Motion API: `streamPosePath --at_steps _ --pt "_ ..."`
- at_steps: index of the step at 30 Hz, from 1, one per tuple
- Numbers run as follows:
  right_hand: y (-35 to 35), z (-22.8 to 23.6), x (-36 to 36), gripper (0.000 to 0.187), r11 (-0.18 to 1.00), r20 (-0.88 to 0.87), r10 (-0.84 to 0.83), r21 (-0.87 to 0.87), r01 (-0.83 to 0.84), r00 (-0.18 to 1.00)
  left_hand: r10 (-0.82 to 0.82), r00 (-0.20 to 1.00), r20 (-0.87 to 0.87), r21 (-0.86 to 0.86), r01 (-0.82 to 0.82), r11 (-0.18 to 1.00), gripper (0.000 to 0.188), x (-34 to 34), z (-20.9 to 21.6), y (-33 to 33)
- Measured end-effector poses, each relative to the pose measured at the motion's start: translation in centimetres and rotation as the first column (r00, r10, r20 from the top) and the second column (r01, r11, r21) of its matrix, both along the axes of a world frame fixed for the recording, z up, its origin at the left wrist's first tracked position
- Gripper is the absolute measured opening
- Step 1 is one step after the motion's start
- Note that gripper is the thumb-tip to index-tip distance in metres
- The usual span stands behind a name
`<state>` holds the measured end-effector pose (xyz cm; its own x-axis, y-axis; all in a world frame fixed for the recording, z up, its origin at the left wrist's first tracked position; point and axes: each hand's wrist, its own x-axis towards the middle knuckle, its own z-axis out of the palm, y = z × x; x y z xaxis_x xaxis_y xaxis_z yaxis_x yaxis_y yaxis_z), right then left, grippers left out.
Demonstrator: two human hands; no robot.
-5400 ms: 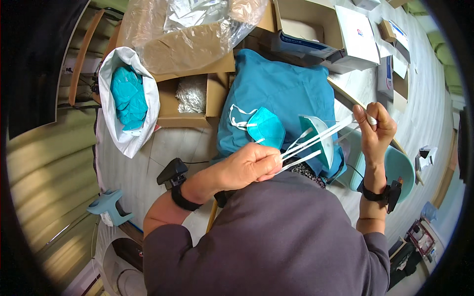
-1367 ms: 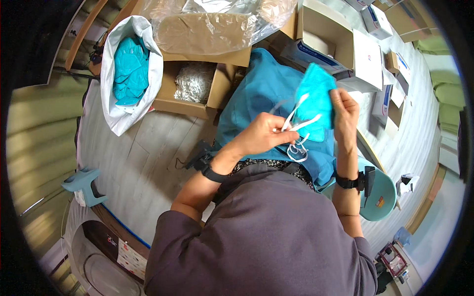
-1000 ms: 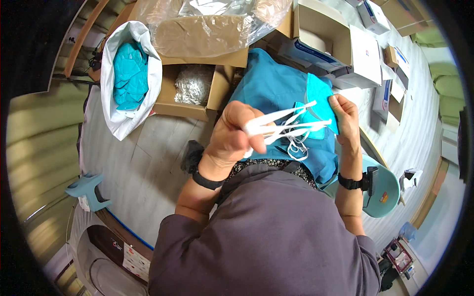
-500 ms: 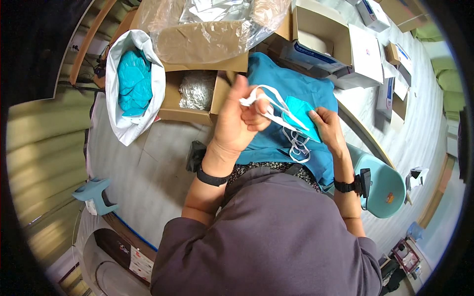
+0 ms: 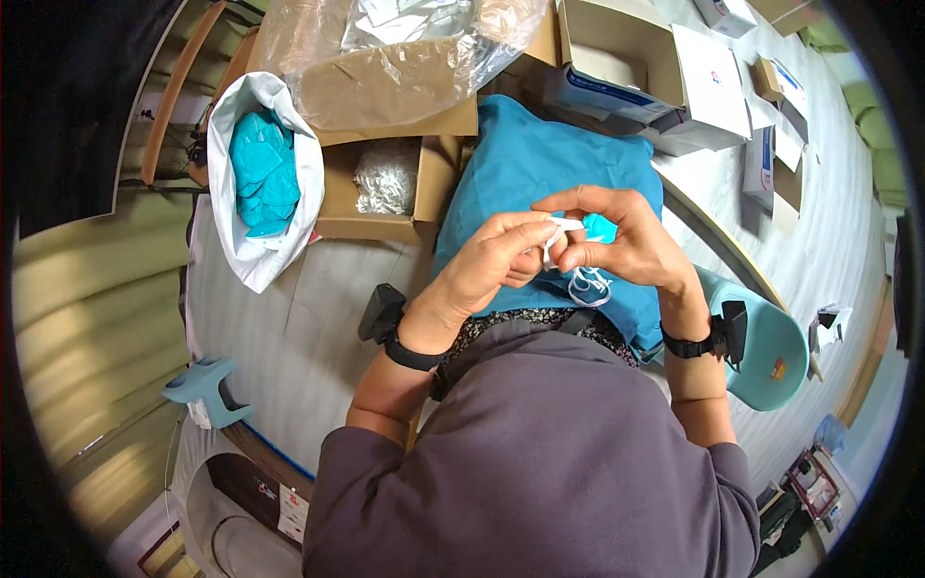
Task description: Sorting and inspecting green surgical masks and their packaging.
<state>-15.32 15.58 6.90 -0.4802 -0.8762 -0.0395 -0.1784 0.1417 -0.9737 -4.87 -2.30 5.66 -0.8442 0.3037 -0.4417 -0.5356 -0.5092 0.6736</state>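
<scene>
Over my lap, my left hand (image 5: 496,258) pinches a white strap (image 5: 567,224) of a teal face mask (image 5: 599,228). My right hand (image 5: 626,241) curls in from the other side, thumb and fingers closed round the same strap, fingertips close to those of my left hand. Most of the mask is hidden behind my right hand. Thin white loops (image 5: 589,286) hang below it, over the blue cloth (image 5: 520,159) spread on my lap.
At the left, a white bag (image 5: 267,272) holds many teal masks. Beside it stands a cardboard box (image 5: 361,227) with silvery-white strips, behind it a plastic-lined carton (image 5: 395,87). Open boxes (image 5: 621,63) stand at the far right; a teal plastic stool (image 5: 761,356) is right of me.
My right hand has let go of the mask's edge and come left to the strap. My left hand has lowered and moved right, its raised thumb now closed on the strap.
</scene>
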Motion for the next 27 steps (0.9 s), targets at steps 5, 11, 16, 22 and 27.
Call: streamPosePath --at_steps 5,11,16,22,27 --pt "0.7 -0.6 -0.3 0.024 0.997 -0.052 -0.071 -0.011 0.071 0.996 -0.101 0.995 -0.012 0.003 0.101 0.995 0.036 0.4 -0.9 0.0" --pt "1.1 -1.6 0.2 0.021 0.986 -0.001 -0.159 -0.042 0.158 0.987 -0.175 0.983 -0.053 0.051 0.177 0.983 0.039 -0.1 -0.8 0.5" --pt "0.5 0.0 2.4 0.027 0.958 0.504 -0.261 0.033 0.284 0.823 -0.101 0.960 -0.259 -0.171 0.058 0.984 0.034 -0.1 0.4 2.2" --pt "1.4 -1.1 2.3 0.042 0.781 -0.202 -0.625 -0.163 0.603 0.754 -0.132 0.951 -0.279 -0.212 0.073 0.975 0.035 0.8 -0.2 3.7" --pt "4.8 -1.2 -0.3 0.038 0.763 -0.750 -0.548 -0.266 0.589 0.370 -0.257 0.958 -0.125 -0.138 0.240 0.961 0.036 2.8 0.2 2.5"
